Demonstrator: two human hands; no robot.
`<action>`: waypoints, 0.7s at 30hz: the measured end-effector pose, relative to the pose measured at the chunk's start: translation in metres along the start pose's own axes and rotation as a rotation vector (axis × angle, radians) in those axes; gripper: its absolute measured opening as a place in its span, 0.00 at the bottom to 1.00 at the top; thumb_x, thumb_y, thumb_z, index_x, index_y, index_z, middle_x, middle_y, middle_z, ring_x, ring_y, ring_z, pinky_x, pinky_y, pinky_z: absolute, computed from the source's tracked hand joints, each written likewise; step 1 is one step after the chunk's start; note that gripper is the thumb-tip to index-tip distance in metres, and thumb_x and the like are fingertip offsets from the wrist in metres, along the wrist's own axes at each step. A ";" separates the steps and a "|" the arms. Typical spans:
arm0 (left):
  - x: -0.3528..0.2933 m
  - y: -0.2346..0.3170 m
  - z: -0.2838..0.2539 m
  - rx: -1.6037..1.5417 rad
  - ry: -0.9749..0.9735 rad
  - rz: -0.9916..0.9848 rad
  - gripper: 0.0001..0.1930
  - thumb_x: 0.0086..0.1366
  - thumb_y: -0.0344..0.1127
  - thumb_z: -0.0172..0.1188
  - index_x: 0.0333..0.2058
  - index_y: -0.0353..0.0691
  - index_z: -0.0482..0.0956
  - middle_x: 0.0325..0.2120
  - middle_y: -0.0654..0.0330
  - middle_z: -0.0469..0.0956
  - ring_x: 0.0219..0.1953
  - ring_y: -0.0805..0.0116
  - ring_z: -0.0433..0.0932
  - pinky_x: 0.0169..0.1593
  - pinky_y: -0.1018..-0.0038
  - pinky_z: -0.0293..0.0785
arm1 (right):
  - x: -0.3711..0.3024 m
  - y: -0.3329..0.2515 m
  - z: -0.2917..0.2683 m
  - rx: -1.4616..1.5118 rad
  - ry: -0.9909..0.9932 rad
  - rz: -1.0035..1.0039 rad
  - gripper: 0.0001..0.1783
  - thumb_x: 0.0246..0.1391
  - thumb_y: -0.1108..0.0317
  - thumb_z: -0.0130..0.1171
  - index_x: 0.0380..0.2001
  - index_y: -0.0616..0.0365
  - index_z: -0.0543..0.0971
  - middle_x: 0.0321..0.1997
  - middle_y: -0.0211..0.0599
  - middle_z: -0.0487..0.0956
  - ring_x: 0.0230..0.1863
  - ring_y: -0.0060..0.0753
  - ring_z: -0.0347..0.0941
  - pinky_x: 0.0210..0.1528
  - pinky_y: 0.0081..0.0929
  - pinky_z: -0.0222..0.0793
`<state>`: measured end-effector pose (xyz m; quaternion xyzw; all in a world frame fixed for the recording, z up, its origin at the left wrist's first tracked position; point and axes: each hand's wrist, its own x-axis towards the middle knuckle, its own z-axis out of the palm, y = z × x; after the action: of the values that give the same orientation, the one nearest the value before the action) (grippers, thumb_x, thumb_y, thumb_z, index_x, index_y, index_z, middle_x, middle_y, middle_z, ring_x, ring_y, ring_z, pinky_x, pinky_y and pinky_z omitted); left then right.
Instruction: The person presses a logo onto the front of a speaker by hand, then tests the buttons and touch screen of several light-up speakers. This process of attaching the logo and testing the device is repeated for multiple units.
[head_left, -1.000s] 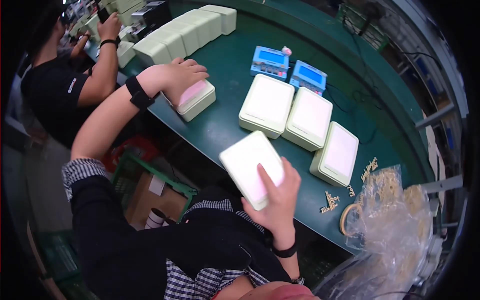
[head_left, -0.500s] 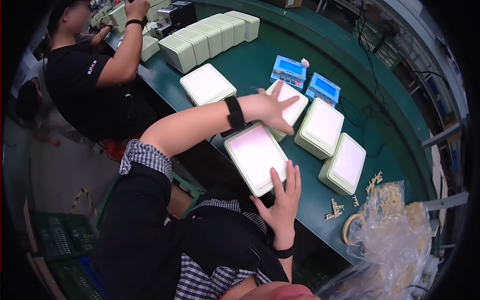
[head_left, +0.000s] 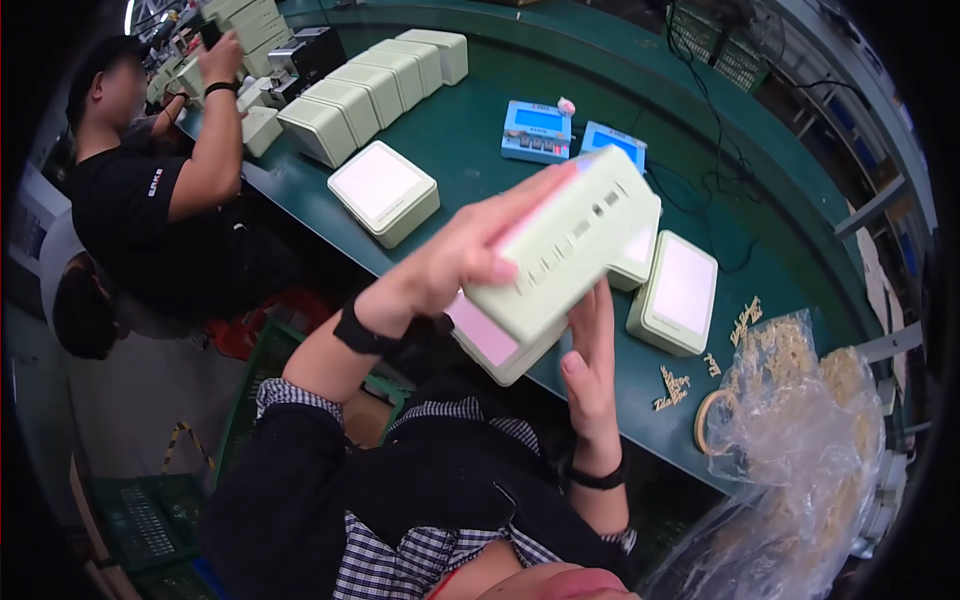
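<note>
Because the left hand (head_left: pixel 455 265) pinched the tilted box (head_left: pixel 575 245) by the near edge of the table (head_left: pixel 655 428), I feared its one-sided grip slipping onto the lower box (head_left: pixel 488 336); the right hand (head_left: pixel 592 392) had hidden fingertips.

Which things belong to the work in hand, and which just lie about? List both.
In the work:
raised pale green rectangular box, in the left hand
matching pale green box below, by the right hand
probably the pale green boxes standing nearby

Apparently lying about:
crumpled clear plastic bag
tan lettering cutouts
round tan ring
two boxy blue devices with screens, role unclear
</note>
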<state>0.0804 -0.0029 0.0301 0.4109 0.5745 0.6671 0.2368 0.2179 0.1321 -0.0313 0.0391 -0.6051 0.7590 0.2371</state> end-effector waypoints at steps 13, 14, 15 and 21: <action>-0.029 -0.006 0.033 0.463 -0.047 0.217 0.58 0.48 0.68 0.54 0.69 0.30 0.51 0.70 0.33 0.44 0.69 0.39 0.56 0.67 0.57 0.53 | -0.022 -0.016 0.003 0.061 -0.010 0.197 0.51 0.45 0.47 0.64 0.64 0.69 0.56 0.61 0.49 0.66 0.60 0.38 0.65 0.60 0.35 0.62; -0.030 -0.007 0.034 0.468 -0.033 0.216 0.58 0.48 0.68 0.54 0.69 0.30 0.51 0.70 0.33 0.44 0.69 0.39 0.56 0.67 0.57 0.53 | -0.024 -0.018 0.004 0.051 0.015 0.195 0.51 0.45 0.48 0.64 0.65 0.69 0.56 0.60 0.49 0.67 0.60 0.39 0.66 0.60 0.35 0.63; -0.031 -0.007 0.036 0.463 -0.034 0.222 0.58 0.48 0.67 0.54 0.69 0.31 0.50 0.70 0.33 0.44 0.68 0.38 0.57 0.67 0.57 0.54 | -0.025 -0.019 0.004 0.039 0.041 0.193 0.51 0.45 0.49 0.63 0.65 0.69 0.57 0.60 0.49 0.67 0.59 0.40 0.67 0.60 0.35 0.63; -0.036 0.004 0.045 0.585 -0.111 0.107 0.57 0.51 0.66 0.55 0.70 0.32 0.48 0.70 0.31 0.41 0.67 0.36 0.58 0.66 0.57 0.56 | -0.030 -0.016 0.000 0.304 0.135 0.253 0.49 0.43 0.51 0.60 0.65 0.68 0.57 0.59 0.49 0.69 0.58 0.43 0.69 0.61 0.36 0.64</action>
<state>0.1375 -0.0063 0.0245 0.5272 0.7060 0.4613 0.1039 0.2506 0.1252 -0.0269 -0.0527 -0.4667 0.8661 0.1714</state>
